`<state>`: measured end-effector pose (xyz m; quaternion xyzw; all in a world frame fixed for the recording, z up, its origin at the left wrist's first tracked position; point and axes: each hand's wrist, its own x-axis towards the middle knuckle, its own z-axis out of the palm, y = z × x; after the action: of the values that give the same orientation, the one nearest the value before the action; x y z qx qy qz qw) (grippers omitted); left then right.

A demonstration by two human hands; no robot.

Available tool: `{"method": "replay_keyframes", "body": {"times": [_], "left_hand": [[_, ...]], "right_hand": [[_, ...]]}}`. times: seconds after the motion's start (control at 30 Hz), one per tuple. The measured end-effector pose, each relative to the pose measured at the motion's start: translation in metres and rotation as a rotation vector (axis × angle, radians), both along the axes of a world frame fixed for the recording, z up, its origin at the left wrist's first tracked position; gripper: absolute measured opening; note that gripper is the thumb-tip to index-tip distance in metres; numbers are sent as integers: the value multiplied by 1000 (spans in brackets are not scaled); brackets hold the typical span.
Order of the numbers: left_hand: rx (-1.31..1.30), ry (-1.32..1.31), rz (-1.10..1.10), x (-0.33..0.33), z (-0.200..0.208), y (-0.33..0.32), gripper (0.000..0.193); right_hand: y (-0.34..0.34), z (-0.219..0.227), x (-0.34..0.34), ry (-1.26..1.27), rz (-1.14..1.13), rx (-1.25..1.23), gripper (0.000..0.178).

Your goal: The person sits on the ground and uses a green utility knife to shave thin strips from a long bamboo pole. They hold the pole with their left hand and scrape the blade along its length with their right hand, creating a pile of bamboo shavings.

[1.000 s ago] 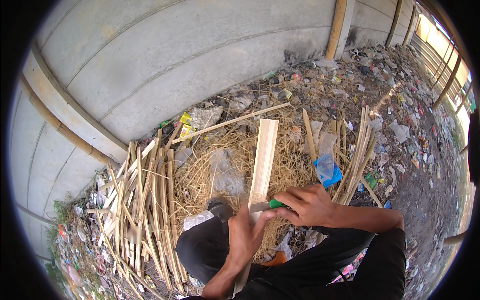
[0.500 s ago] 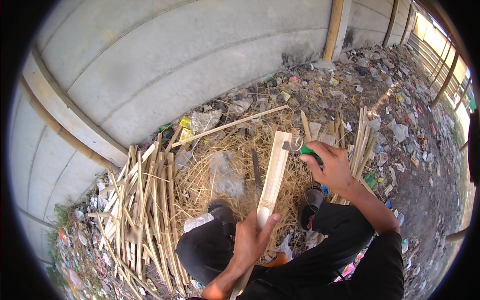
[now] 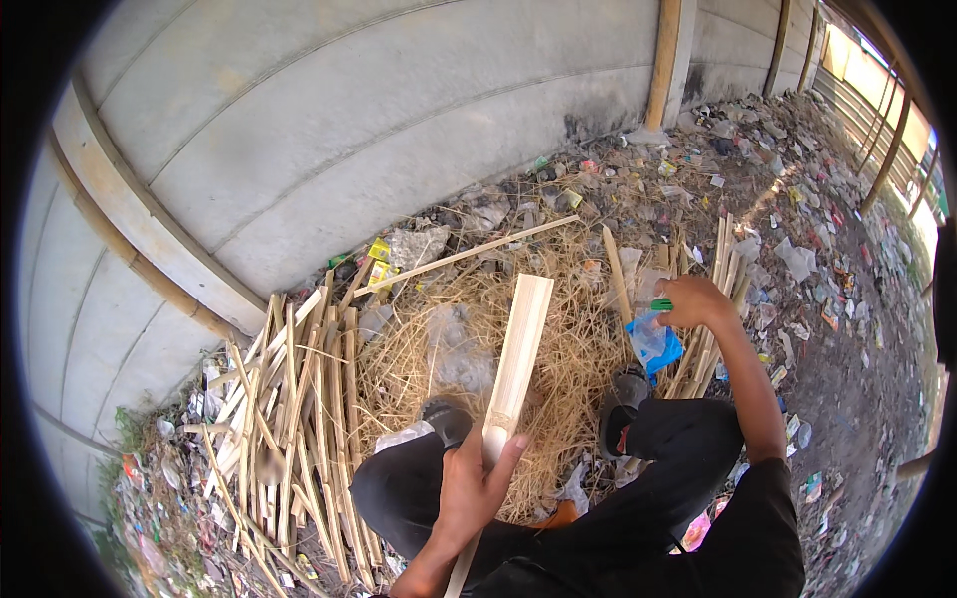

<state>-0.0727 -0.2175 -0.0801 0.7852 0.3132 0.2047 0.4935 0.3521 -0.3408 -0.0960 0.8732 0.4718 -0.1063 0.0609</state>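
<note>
While the strip point(image 3: 520, 349) is gripped lower centre by the left hand point(image 3: 477, 488), the green-handled tool point(image 3: 662, 304), clasped in the right hand point(image 3: 697, 302), has been swung centre-right, shaving seemingly paused.

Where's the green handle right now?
Head view, right of centre: the green handle is in the right hand, just above the blue plastic in the picture.

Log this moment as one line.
left hand: gripping bamboo slat | right hand: holding green-handled tool, apart from slat | stick pile: left of slat
</note>
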Motion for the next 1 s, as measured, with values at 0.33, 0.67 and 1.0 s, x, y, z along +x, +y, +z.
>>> {"method": "replay_keyframes", "body": {"times": [0.33, 0.67, 1.0], "left_hand": [[7, 19, -34, -41, 12, -36, 38], [58, 143, -228, -40, 1, -81, 54], [558, 360, -74, -82, 53, -46, 48]], "right_hand": [[-27, 73, -109, 688, 12, 751, 41], [-62, 73, -200, 1192, -31, 833, 33], [-73, 37, -196, 1285, -3, 1033, 34]]}}
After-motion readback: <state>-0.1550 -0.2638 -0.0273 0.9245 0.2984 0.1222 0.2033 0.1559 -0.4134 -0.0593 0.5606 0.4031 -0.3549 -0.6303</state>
